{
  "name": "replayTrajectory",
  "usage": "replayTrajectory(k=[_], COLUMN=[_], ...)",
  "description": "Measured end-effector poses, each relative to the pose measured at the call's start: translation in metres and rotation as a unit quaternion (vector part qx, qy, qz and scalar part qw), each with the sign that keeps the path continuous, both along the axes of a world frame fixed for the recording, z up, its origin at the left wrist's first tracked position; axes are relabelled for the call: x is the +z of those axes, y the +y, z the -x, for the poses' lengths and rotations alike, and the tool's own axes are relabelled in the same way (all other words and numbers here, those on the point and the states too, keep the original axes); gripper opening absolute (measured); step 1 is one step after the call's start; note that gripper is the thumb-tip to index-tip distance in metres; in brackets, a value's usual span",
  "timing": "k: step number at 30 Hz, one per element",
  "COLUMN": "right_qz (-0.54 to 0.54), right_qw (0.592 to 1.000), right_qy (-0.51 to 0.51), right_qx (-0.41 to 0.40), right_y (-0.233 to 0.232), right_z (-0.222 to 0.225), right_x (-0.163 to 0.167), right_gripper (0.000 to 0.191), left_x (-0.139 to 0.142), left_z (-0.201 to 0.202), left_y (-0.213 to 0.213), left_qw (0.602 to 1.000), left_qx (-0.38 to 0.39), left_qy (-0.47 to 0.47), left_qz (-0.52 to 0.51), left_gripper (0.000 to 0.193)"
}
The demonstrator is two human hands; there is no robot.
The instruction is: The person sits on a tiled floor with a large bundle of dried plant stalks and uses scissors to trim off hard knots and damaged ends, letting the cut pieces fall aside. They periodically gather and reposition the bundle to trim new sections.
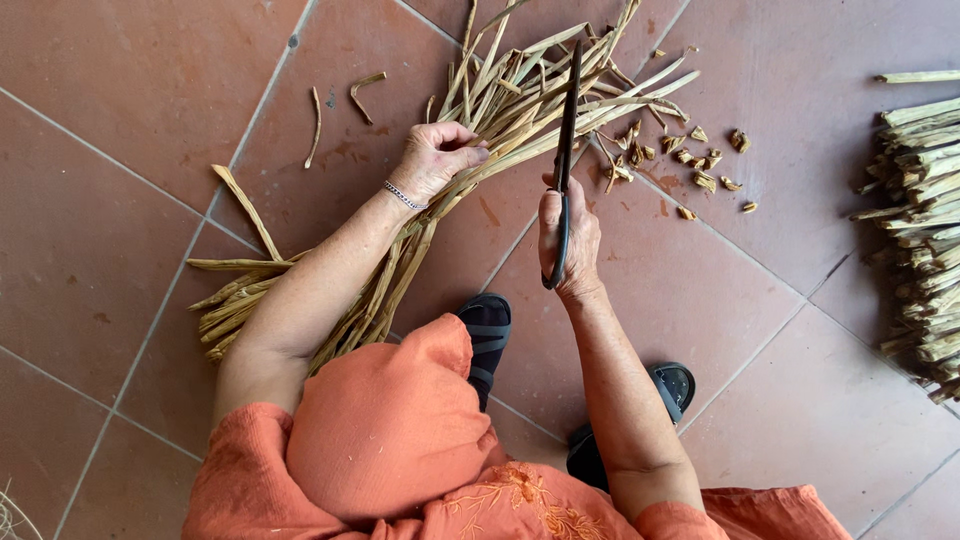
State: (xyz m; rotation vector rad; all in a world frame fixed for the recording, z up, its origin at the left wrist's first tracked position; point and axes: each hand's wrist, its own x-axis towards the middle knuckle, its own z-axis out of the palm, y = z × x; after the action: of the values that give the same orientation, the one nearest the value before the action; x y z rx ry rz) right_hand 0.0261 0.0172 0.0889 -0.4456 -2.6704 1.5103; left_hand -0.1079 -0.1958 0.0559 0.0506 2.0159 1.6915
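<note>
Currently, bundle: long dry stalks (420, 235), pale tan, flat and fibrous, lying aslant across the tiled floor (130, 120) from lower left to upper middle, splayed loose at the far end.
Bundle condition: stalks uneven in length at both ends; some bent or split; far tips fan apart above the blade.
Left hand: left hand (435, 160) rests on top of the bundle near its upper part, fingers curled closed around a clutch of stalks; a thin bracelet (403, 196) at the wrist.
Right hand: right hand (568, 240) closed on the handles of dark long-bladed shears (566, 140); blades point away from the body, tip in among the splayed stalk ends. Cannot tell whether the blades stand apart or together, seen edge-on.
Risk 1: blade lies just beside the left fingers; judged that a slip of the grip or a stalk springing sideways could bring the edge against them.
Risk 2: loose fan at the far end; judged that stalks not pinned by the left hand may skid off and cut ragged or unevenly.
Risk 3: sandalled feet (487, 335) lie near beneath the shears; a dropped tool would land close.
Offcuts: small cut pieces (700, 160) scattered on the tiles right of the blade.
Further out: stack of trimmed stalks (920, 230) at the right edge; two curled scraps (340, 105) upper left.
</note>
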Motion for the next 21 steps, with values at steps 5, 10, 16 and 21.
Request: replayTrajectory(k=[5,10,16,21], right_qz=[0.11,0.201,0.249,0.296], right_qw=[0.993,0.974,0.961,0.953], right_qy=[0.015,-0.046,-0.066,-0.015], right_qx=[-0.045,-0.09,-0.1,-0.067], right_y=[-0.005,0.005,0.017,0.03], right_z=[-0.004,-0.02,-0.041,-0.045], right_x=[0.002,0.001,-0.014,-0.023], right_gripper=[0.05,0.056,0.056,0.06], left_x=[-0.001,-0.007,-0.034,-0.029], left_z=[0.004,0.013,0.016,0.012], left_y=[0.0,-0.001,0.014,0.008], left_qw=[0.999,0.976,0.886,0.946], left_qx=[0.009,-0.062,-0.116,-0.08], left_qy=[0.03,0.091,0.317,0.269], left_qz=[0.027,0.187,0.317,0.164], left_gripper=[0.019,0.061,0.046,0.03])
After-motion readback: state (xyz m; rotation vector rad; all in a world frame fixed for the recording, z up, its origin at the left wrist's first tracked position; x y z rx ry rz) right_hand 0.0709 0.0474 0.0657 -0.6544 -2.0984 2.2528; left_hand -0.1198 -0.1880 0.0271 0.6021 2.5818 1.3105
